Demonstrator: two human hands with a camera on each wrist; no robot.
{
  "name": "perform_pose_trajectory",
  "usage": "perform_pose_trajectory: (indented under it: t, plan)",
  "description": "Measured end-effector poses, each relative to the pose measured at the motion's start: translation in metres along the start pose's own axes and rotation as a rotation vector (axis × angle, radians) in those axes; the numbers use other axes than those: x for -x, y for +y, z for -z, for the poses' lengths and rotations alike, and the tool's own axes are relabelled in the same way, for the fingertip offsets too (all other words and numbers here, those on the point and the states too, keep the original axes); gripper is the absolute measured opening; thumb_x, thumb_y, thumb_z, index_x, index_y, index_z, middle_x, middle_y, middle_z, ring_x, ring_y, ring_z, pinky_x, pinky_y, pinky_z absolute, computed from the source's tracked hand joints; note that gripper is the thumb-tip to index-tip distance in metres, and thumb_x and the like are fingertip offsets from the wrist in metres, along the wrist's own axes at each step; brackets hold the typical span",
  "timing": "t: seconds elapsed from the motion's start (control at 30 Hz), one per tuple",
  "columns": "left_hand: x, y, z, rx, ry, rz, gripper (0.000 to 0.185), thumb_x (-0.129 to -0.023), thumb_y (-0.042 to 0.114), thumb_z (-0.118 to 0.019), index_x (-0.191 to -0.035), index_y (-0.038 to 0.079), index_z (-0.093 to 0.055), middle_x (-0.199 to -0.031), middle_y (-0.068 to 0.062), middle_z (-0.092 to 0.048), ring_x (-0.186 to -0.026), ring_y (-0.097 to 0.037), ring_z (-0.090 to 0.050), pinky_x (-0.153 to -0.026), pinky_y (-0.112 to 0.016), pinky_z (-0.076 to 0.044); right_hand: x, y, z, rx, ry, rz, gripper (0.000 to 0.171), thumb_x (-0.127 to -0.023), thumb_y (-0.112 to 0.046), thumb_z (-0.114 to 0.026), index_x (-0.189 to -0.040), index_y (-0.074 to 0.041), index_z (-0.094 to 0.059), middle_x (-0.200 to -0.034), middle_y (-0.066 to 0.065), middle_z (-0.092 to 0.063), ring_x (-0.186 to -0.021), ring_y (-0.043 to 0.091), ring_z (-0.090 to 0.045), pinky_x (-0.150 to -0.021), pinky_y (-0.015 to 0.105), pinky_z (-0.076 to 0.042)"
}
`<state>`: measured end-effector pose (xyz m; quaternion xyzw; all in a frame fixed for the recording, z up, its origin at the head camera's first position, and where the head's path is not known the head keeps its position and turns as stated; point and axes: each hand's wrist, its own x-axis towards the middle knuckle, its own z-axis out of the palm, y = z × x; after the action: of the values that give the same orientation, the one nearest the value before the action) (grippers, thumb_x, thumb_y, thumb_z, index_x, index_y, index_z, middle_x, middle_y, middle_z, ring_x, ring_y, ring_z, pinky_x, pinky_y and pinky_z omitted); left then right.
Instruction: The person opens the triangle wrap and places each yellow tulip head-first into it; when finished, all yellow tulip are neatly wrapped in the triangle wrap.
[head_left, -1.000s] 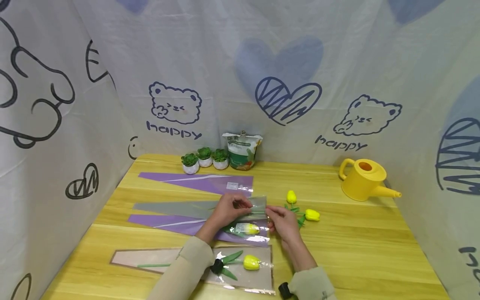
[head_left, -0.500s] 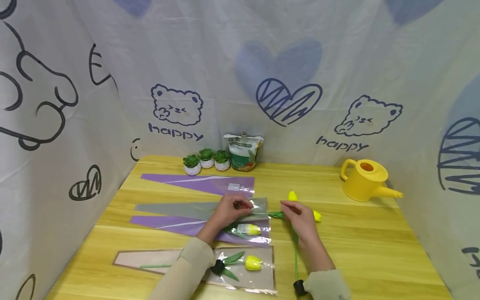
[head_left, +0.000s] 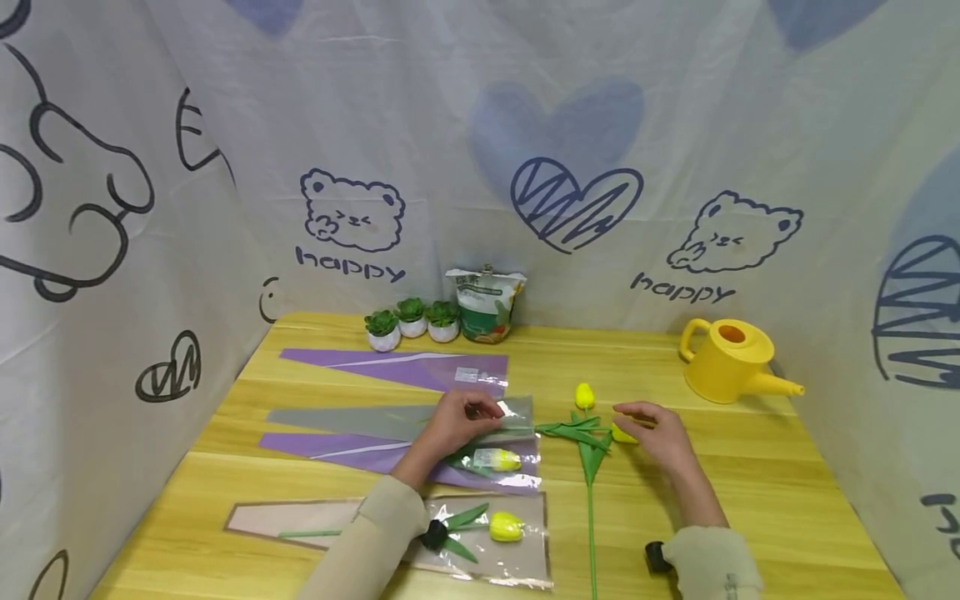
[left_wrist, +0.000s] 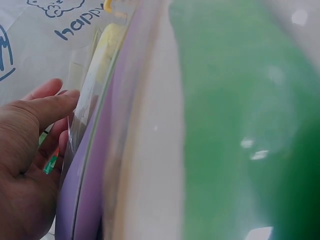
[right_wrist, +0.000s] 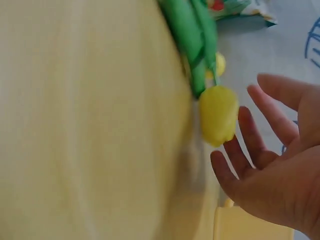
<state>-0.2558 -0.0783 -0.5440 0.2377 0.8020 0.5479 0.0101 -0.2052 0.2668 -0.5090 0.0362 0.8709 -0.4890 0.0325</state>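
Note:
My left hand [head_left: 463, 421] pinches the upper film of a grey clear flower sleeve [head_left: 330, 417] near its wide end. In the left wrist view its thumb and fingers close on the clear film. A yellow artificial tulip [head_left: 624, 432] lies sideways with its green leaves at the sleeve's mouth; its stem runs towards the sleeve. My right hand [head_left: 656, 433] hovers at that tulip's bloom, fingers spread and relaxed, holding nothing. In the right wrist view the fingertips are close to the bloom [right_wrist: 218, 115]; contact cannot be told. Another yellow tulip [head_left: 584, 396] lies lengthwise, crossing the first.
Below the grey sleeve lie a purple sleeve [head_left: 330, 446] and a pink sleeve [head_left: 262, 518], each with a yellow tulip inside. Another purple sleeve [head_left: 420, 367] lies behind. Small potted succulents [head_left: 383, 332], a snack bag [head_left: 486, 308] and a yellow watering can [head_left: 727, 362] stand at the back.
My right hand has let go at the sleeve's mouth and moved right to the tulip's bloom, uncovering leaves and the crossing stem. My left hand stays on the grey sleeve.

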Motion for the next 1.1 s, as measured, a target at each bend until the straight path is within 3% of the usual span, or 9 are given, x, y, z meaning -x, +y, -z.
perform_pose_trajectory:
  t: [0.1, 0.27, 0.47, 0.8, 1.1]
  plan:
    - [0.0, 0.0, 0.001, -0.005, 0.0, -0.001, 0.01, -0.085, 0.001, -0.082, -0.094, 0.005, -0.08, -0.088, -0.01, -0.078, -0.076, -0.009, -0.068, -0.071, -0.022, -0.056, -0.004, 0.007, -0.003, 0.054, -0.036, 0.052, 0.031, -0.102, -0.019, -0.068, -0.128, -0.002, -0.071, -0.14, 0.023, -0.062, -0.133, 0.044, -0.054, -0.11, 0.059, -0.045]
    - [0.001, 0.001, 0.001, -0.016, -0.005, 0.005, 0.01, -0.086, 0.002, -0.083, -0.094, 0.006, -0.08, -0.089, -0.009, -0.078, -0.076, -0.008, -0.068, -0.071, -0.022, -0.056, -0.01, 0.013, -0.008, 0.144, -0.028, 0.118, 0.018, -0.098, -0.012, -0.072, -0.113, -0.003, -0.077, -0.124, 0.02, -0.071, -0.126, 0.043, -0.059, -0.109, 0.059, -0.046]
    - [0.002, 0.002, 0.001, -0.016, -0.009, 0.015, 0.009, -0.086, 0.003, -0.083, -0.094, 0.006, -0.08, -0.089, -0.009, -0.078, -0.077, -0.008, -0.068, -0.071, -0.021, -0.056, -0.013, 0.015, -0.01, 0.261, -0.041, 0.166, 0.01, -0.095, -0.013, -0.075, -0.103, -0.008, -0.08, -0.118, 0.018, -0.07, -0.119, 0.042, -0.06, -0.103, 0.06, -0.047]
    - [0.002, 0.003, 0.002, -0.003, -0.008, 0.021, 0.01, -0.086, 0.002, -0.083, -0.094, 0.006, -0.08, -0.091, -0.01, -0.078, -0.079, -0.014, -0.071, -0.072, -0.022, -0.056, -0.015, 0.013, -0.011, 0.32, -0.094, 0.151, 0.009, -0.099, -0.016, -0.07, -0.104, -0.009, -0.075, -0.128, 0.022, -0.064, -0.128, 0.046, -0.055, -0.109, 0.065, -0.042]
    - [0.002, 0.003, 0.003, 0.009, -0.01, 0.011, 0.01, -0.086, 0.002, -0.082, -0.095, 0.004, -0.08, -0.092, -0.011, -0.078, -0.079, -0.011, -0.07, -0.072, -0.022, -0.057, -0.012, 0.002, -0.008, 0.321, -0.079, 0.173, 0.01, -0.101, -0.014, -0.067, -0.108, -0.009, -0.072, -0.129, 0.021, -0.065, -0.13, 0.046, -0.055, -0.109, 0.064, -0.042]
